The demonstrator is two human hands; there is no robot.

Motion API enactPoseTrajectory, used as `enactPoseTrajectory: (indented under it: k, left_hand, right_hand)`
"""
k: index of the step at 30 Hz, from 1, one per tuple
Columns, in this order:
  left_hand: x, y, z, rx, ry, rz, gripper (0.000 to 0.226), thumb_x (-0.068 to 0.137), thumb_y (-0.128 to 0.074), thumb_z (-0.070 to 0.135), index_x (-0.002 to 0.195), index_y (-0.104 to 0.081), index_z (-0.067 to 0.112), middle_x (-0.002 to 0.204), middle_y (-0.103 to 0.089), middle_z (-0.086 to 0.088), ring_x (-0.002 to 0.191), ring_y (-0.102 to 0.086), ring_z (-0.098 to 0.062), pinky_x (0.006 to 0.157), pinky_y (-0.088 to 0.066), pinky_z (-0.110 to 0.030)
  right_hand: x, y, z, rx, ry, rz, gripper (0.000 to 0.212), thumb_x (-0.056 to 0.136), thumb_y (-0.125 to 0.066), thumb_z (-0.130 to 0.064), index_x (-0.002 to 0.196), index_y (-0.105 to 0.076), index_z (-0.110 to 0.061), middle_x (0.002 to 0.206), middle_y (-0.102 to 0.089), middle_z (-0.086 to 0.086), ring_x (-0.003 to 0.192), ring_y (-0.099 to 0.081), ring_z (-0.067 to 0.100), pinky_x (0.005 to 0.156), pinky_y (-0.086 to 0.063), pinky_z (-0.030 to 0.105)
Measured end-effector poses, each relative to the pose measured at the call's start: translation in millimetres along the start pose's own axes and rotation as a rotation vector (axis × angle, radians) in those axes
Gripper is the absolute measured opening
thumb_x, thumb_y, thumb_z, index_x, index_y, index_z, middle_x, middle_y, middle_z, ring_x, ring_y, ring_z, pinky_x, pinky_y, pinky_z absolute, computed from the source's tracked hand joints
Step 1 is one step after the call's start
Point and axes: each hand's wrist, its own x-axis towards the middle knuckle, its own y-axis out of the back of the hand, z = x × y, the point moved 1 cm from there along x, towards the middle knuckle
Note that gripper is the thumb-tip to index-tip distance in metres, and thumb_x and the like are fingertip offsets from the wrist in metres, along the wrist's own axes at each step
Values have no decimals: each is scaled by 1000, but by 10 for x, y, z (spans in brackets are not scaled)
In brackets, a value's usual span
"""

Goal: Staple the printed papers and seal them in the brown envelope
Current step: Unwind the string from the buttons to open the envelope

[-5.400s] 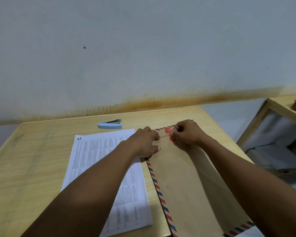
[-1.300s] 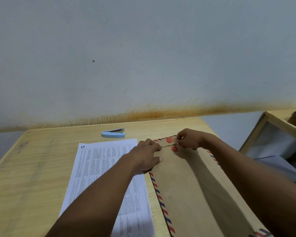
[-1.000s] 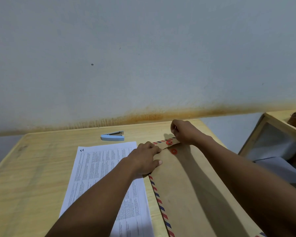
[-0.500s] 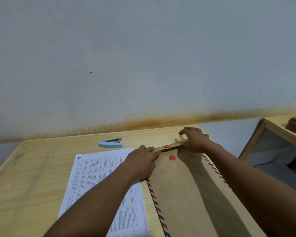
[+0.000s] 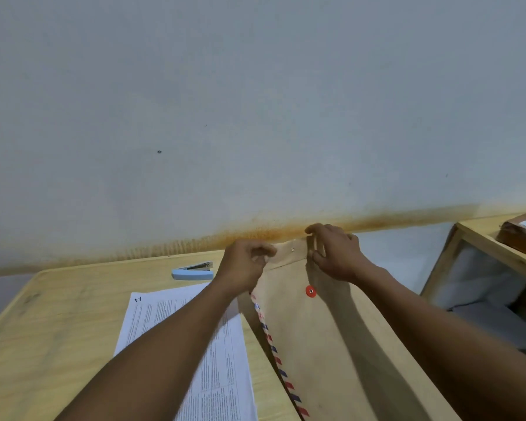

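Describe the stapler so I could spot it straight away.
Start at the wooden table under the stained wall. Near its far edge, beyond the printed papers, lies the stapler. It alone is pale blue, with a metal top.

Print on papers (image 5: 225, 375) illegibly small

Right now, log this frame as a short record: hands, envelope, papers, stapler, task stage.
left hand: pinches the left end of the flap
right hand: pinches the flap's right end
envelope: flap lifted open, red disc showing below it
papers: flat on the table, left of the envelope, not inside
stapler: on the table beyond the papers, untouched
stage: papers not yet in; stapled or not, cannot tell
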Motion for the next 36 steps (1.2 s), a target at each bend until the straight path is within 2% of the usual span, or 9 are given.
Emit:
enactPoseTrajectory:
  k: [4,9,15,17,20,23,26,30,36]
  left_hand:
    - [98,205,240,-204,20,31,19,88,-77,7,93,-79,26,103,-75,12,99,-71,-11,72,-52,-25]
    - [135,432,556,-349,68,-10,13,90,-77,9,97,-80,19,105,-75,3,68,-65,0,51,-47,-11]
    - [47,640,618,-326,55,-95,74,79,-88,16,144,-56,33,136,-63,3,119,-65,-20,102,-56,-40]
    - [-15,727,649,-305,82,-77,84,77,-89,19,146,-45,37,126,-65,-3,112,-68,-24,94,-59,-43]
    - [-60,862,749,-302,133,-1,64,79,-89,19,133,-55,25,110,-71,-6,97,-72,-24,78,-62,-38]
    - [-43,1061,837,-260,147,71,52,72,-93,32,116,-69,19,113,-74,-11,101,-72,-28,92,-60,-46]
    - [-44,1295,982,-219,114,101,27,79,-88,31,96,-69,22,97,-69,-4,82,-64,-22,71,-53,-31]
    - [-28,1626,1058,-144,116,153,64,78,-89,34,132,-62,14,124,-66,-12,109,-64,-27,91,-47,-32]
    - [-159,2098,921,174,95,291,54,74,-87,42,120,-63,29,122,-61,-6,105,-65,-25,85,-54,-35]
  right_hand:
    - [141,362,-124,-108,75,-23,26,98,-51,-39,116,-64,-26,111,-67,-5,110,-58,20,97,-39,43]
    - [254,838,-192,88,115,-138,21,100,-55,-31,94,-70,-18,88,-65,-6,85,-58,16,70,-41,29]
    - [283,1319,-311,179,88,-85,21,98,-58,-37,79,-66,-35,79,-62,-16,77,-56,6,68,-43,25]
    - [261,1424,-375,218,81,-97,19,98,-59,-38,82,-70,-33,81,-64,-15,77,-57,4,70,-44,26]
    - [242,1530,-484,280,68,-99,20,97,-61,-37,89,-74,-24,82,-66,-12,76,-59,4,72,-47,27]
    - [214,1610,-626,340,59,-88,23,96,-62,-38,84,-73,-22,79,-67,-9,72,-60,8,70,-49,27]
    - [213,1703,-790,390,54,-78,24,96,-62,-40,86,-74,-21,89,-70,-3,81,-65,16,74,-55,32]
    - [221,1720,-1027,463,37,-80,29,95,-63,-40,84,-73,-14,87,-71,5,75,-64,18,66,-53,29]
    - [174,1302,-1453,730,-77,-201,33,98,-61,-35,99,-72,-4,91,-72,16,78,-65,27,69,-54,38]
